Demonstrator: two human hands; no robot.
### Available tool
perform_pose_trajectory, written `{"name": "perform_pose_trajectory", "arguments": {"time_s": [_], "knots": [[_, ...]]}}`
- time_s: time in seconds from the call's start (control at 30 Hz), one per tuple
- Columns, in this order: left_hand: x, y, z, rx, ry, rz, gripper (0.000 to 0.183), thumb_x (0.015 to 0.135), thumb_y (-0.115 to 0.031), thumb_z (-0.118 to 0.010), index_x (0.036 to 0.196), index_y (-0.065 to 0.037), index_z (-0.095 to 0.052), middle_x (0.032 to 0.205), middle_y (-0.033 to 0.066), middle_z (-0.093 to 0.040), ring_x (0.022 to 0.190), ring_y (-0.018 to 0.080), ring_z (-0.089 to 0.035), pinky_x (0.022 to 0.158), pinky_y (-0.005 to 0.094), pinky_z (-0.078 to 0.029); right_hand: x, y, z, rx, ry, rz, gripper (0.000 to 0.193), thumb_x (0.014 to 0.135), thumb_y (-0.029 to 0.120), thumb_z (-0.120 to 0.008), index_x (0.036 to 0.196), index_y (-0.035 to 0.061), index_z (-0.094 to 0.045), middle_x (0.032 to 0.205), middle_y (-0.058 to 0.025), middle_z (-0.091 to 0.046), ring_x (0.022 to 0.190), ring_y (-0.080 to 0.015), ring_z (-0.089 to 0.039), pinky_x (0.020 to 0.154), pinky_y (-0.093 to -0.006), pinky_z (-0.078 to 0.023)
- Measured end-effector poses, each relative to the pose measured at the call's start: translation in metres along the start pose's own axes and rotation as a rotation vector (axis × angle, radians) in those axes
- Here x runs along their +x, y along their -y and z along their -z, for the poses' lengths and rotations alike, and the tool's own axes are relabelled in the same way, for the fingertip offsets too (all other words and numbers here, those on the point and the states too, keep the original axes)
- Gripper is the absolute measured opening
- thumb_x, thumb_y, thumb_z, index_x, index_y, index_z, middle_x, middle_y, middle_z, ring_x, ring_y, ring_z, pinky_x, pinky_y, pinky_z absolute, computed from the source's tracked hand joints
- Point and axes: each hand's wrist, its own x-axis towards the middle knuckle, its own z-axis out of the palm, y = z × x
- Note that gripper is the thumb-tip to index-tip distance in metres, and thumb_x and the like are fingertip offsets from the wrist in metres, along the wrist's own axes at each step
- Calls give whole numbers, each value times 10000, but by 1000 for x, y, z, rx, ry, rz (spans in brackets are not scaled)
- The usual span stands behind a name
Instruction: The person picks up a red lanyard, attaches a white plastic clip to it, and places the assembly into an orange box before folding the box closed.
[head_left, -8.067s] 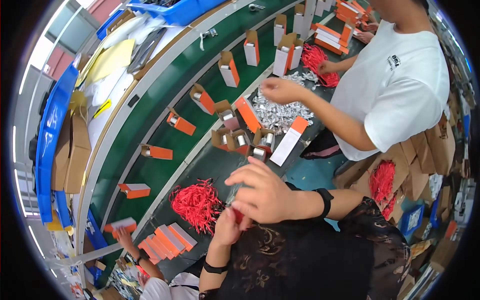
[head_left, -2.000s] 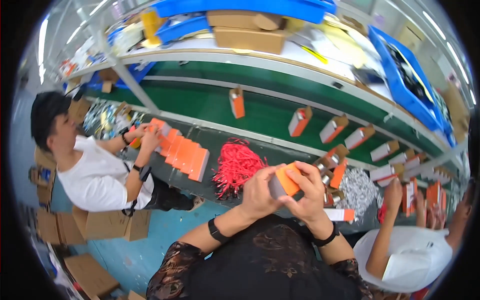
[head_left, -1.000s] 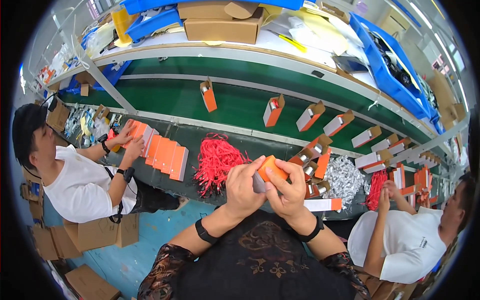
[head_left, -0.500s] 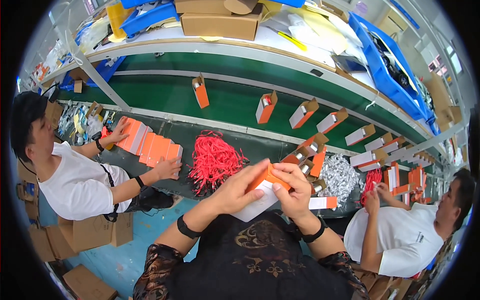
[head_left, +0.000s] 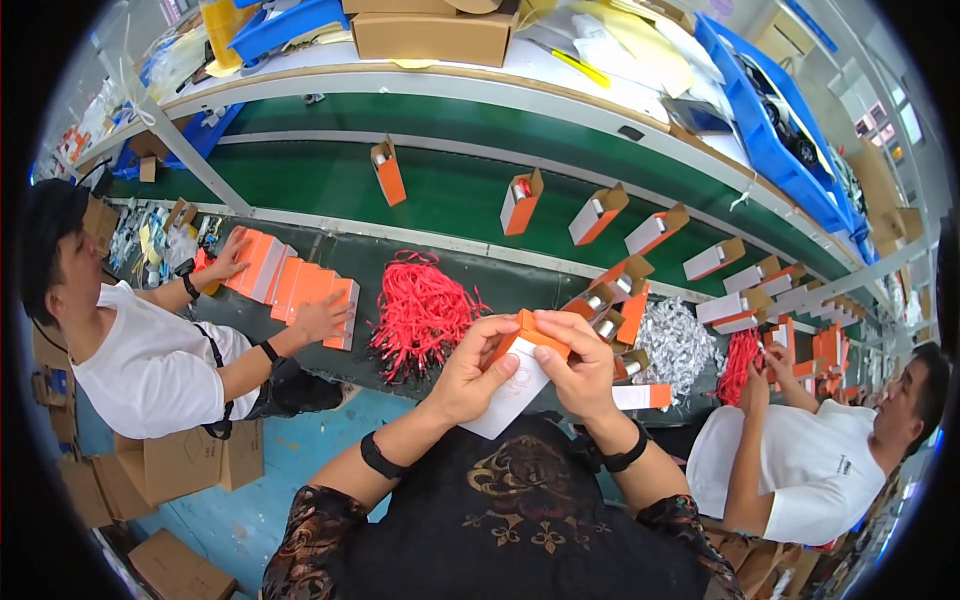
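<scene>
Between my two hands, in front of my chest, is a small white and orange carton [head_left: 515, 392], tilted with its orange end away from me. My left hand [head_left: 468, 372] grips its left side, the thumb lying on the white face. My right hand [head_left: 578, 366] holds the right side, fingers and thumb at the orange end. Just beyond my left hand lies a heap of red straps [head_left: 422, 308]. Several open cartons [head_left: 622, 285] with items inside stand or lean past my right hand, and an orange and white carton [head_left: 642, 397] lies beside it.
Silvery small packets [head_left: 680, 345] are piled to the right. Open cartons [head_left: 599, 214] stand along the green conveyor belt [head_left: 445, 180]. At left a co-worker's hand [head_left: 322, 318] touches a row of orange cartons [head_left: 290, 280]; at right another person handles something near red straps [head_left: 738, 366]. A shelf [head_left: 330, 85] runs above.
The carton in my hands has shifted slightly left, and its orange end looks more closed up. The belt cartons appear slightly further left. The right co-worker's hands have risen towards the red straps.
</scene>
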Motion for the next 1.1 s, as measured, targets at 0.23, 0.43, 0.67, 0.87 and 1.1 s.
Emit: {"name": "perform_pose_trajectory", "arguments": {"time_s": [0.23, 0.43, 0.67, 0.87, 1.1], "knots": [[5, 5, 17, 17, 45, 11, 357, 974, -92, -575, 1309, -70, -452, 1282, 95, -460, 1140, 170, -490, 962, 320, -419, -4, -10, -7, 183, -53, -84, 322, 865, 55, -731, 1169, -27, -663, 1264, -173, -626, 1178, -237, -593, 1011, -340, -461], [21, -5, 24, 360, 128, -119, 324, 886, -117, -600, 1179, -31, -493, 1105, 128, -481, 1080, 272, -496, 975, 378, -408, -2, -8, -8, 70, 19, -26, 345, 842, 58, -754, 1165, -23, -661, 1292, -168, -604, 1202, -237, -576, 1019, -339, -454], [13, 14, 19, -173, -25, 22, 313, 907, -97, -538, 1201, -43, -447, 1201, 117, -469, 1143, 206, -474, 1030, 352, -377, -3, -9, -21, 247, -37, -46, 326, 850, -24, -709, 1172, -31, -659, 1312, -181, -590, 1229, -250, -568, 1038, -344, -451], [7, 16, 21, -73, -34, -62, 351, 920, -113, -535, 1243, -53, -412, 1276, 108, -445, 1190, 183, -451, 1061, 343, -354, 1, -1, -26, 145, -62, -46, 256, 850, -61, -667, 1103, -39, -703, 1247, -195, -645, 1186, -248, -601, 1019, -343, -468], [-1, 17, 25, -209, -14, 71, 390, 923, -108, -528, 1278, -46, -381, 1285, 111, -440, 1212, 194, -451, 1064, 350, -358, 3, -1, -28, 322, -69, -289, 242, 867, -42, -648, 1100, -38, -714, 1213, -192, -672, 1170, -276, -625, 1020, -351, -469]]}}
